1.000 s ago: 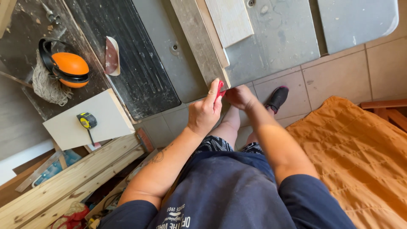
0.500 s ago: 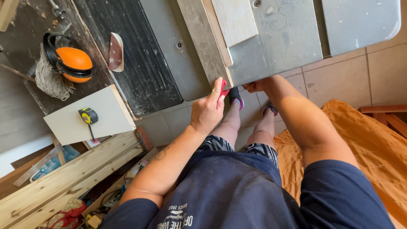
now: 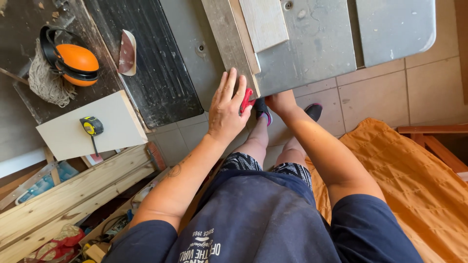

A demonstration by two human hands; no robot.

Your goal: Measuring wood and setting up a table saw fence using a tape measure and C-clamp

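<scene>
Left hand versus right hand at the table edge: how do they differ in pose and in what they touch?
The left hand lies flat and spread, palm down, on the grey table beside the metal rail, its thumb against a small red part. The right hand is mostly tucked under the table edge, fingers hidden. The left forearm shows a tattoo; the right shows none. Both are bare and meet the same near edge.

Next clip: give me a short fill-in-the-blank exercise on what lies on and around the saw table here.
1. The left hand rests flat on the metal table, its fingers against a small ____ handle.
2. The tape measure lies on a ____ board.
3. The ear defenders have ____ cups.
4. On the tiled floor to the person's right lies an orange ____.

Missing words: red; white; orange; cloth
</scene>
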